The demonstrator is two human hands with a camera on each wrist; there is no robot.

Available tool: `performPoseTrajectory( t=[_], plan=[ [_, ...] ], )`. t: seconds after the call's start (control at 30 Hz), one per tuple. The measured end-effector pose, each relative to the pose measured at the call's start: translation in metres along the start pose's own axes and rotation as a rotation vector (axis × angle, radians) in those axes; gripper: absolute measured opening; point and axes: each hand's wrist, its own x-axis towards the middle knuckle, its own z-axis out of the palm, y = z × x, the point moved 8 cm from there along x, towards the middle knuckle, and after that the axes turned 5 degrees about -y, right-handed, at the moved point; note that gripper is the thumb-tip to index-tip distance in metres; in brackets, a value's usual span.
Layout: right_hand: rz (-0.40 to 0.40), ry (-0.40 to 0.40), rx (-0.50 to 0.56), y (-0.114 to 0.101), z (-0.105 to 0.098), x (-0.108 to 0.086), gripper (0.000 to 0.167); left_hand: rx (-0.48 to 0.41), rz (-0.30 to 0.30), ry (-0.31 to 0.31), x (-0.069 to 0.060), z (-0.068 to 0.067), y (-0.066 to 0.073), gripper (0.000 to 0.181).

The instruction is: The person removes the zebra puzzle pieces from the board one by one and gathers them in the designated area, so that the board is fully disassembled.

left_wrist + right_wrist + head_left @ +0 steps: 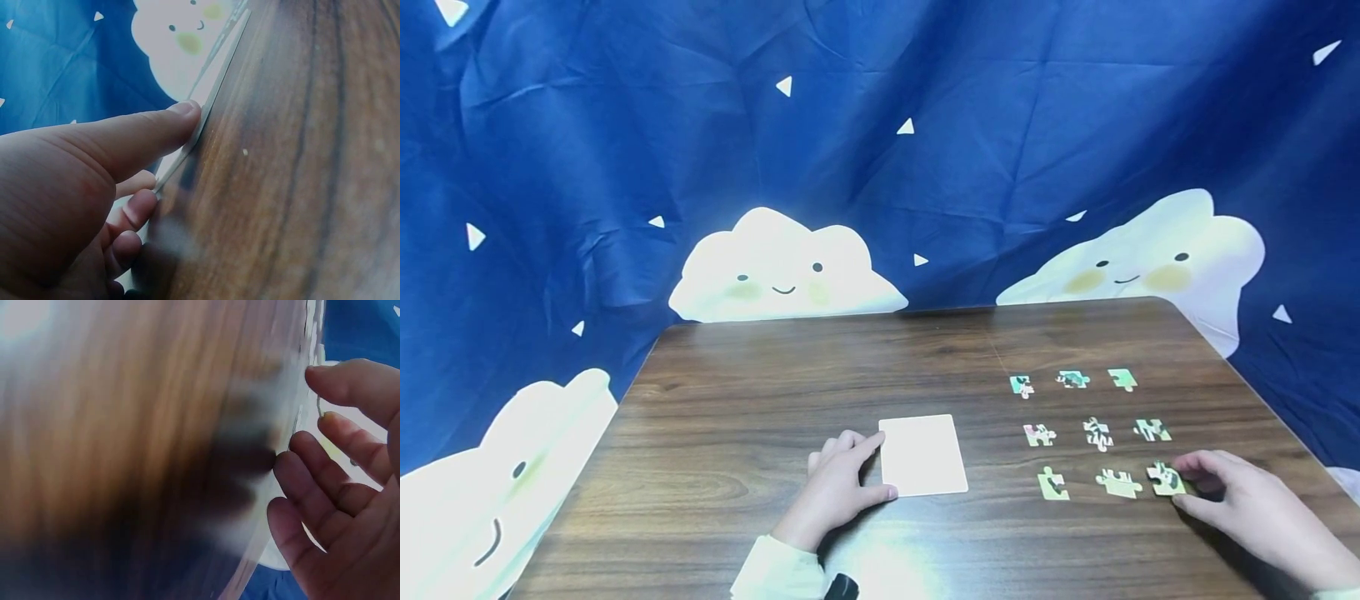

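Note:
A white square board [922, 455] lies flat on the wooden table. My left hand [842, 482] rests at its left side, the index fingertip on the left edge and the thumb at the near left corner. In the left wrist view the thumb [150, 131] lies extended against the board's edge. On the right, my right hand [1247, 500] pinches a green, black and white jigsaw puzzle piece [1165, 479] between thumb and index finger. The right wrist view shows the hand [350, 469] with its other fingers loosely bent.
Several other jigsaw pieces lie in rows: top ones [1022, 385], [1073, 379] and a green piece [1122, 379], then a middle piece [1098, 434] and a near piece [1118, 482]. The brown table [760, 375] ends before a blue cloud-print curtain [925, 167].

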Motion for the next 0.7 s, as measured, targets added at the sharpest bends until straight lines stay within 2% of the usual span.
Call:
performPoseTrajectory(
  t=[0.2,0.4,0.5,0.57,0.7],
  plan=[
    [0.02,-0.048,-0.032,0.017,-0.003,0.006,0.034,-0.001,-0.009,0.006,0.0,-0.002,-0.001,0.077],
    [0.042,-0.071,-0.019,0.02,-0.002,0.007,0.037,0.005,-0.009,0.014,-0.001,-0.001,-0.002,0.077],
    [0.026,-0.007,0.007,0.015,-0.005,0.004,0.037,-0.046,0.003,0.044,-0.001,-0.001,-0.003,0.077],
    [0.02,0.06,0.007,0.006,-0.009,0.002,0.037,-0.133,0.01,0.084,-0.002,-0.001,-0.006,0.073],
    [0.035,0.268,0.045,-0.022,-0.021,0.001,0.05,-0.34,0.038,0.187,-0.005,-0.008,-0.013,0.058]
  ],
)
